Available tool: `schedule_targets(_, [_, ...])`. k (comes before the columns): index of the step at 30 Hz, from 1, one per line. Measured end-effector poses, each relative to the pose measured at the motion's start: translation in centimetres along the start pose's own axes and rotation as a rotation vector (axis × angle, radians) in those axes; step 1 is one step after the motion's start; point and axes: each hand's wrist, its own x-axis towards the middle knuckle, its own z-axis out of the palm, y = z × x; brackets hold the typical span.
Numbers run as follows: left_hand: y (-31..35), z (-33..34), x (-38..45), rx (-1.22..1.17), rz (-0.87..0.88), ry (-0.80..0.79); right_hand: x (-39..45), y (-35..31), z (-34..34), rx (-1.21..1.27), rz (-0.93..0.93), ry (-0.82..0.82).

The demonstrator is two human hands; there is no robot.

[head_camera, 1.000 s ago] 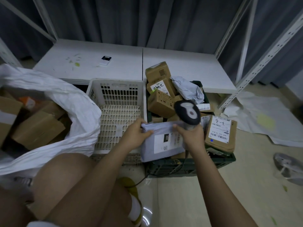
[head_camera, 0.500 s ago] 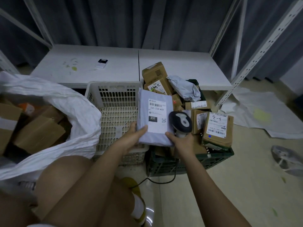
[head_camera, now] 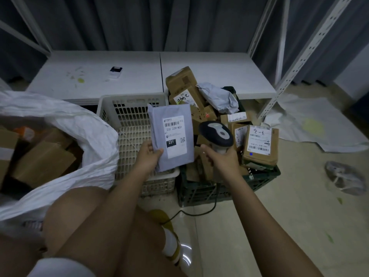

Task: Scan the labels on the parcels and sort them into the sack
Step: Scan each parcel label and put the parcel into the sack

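Looks like we're somewhere mid-job here. The white sack (head_camera: 65,124) on the left already has a few cardboard boxes (head_camera: 42,158) sitting in it, so I'd say some sorting is done, but there's plenty left: the dark green crate (head_camera: 263,176) on the right is heaped with brown parcels (head_camera: 260,145) plus a crumpled grey mailer bag (head_camera: 218,97) on top, stacked well above the rim.

Right now the left hand (head_camera: 148,156) holds a flat grey parcel (head_camera: 171,136) upright by its lower left corner, thumb over the front and the rest of the fingers behind, label facing the camera (reads 231 239-K01). It sits in the air over the white basket (head_camera: 131,104), between sack and crate. The right hand (head_camera: 221,158) has its fingers wrapped round the handle of the corded scanner (head_camera: 216,133), head just beside the parcel's right edge and not obviously aimed at the label yet, so my guess is the scan on this one isn't done.

The white basket shows nothing inside where I can see its floor. Behind it all, the low white counter (head_camera: 199,76) only has a small dark device (head_camera: 115,71) on it.
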Motion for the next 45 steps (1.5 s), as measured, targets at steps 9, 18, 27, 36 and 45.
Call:
schedule_targets(9, [-0.8, 0.4, 0.8, -0.028, -0.005, 0.055, -3.3, -0.6, -0.3, -0.034, -0.038, -0.262])
schedule_targets(18, [-1.2, 0.6, 1.0, -0.021, 0.005, 0.056, -3.4, -0.4, -0.6, -0.123, -0.1, -0.25])
schedule_targets(27, [-0.7, -0.4, 0.0, -0.083, 0.032, 0.056, -3.7, -1.1, -0.4, -0.078, -0.056, -0.218])
schedule_targets(36, [6.0, -10.3, -4.6, -0.262, 0.415, 0.346, -3.9, -6.3, 6.0, 0.141, -0.09, -0.233])
schedule_targets(45, [4.7, -26.7, -8.9, 0.156, 0.455, 0.687, -6.2, -8.5, 12.3, 0.088, -0.014, -0.306])
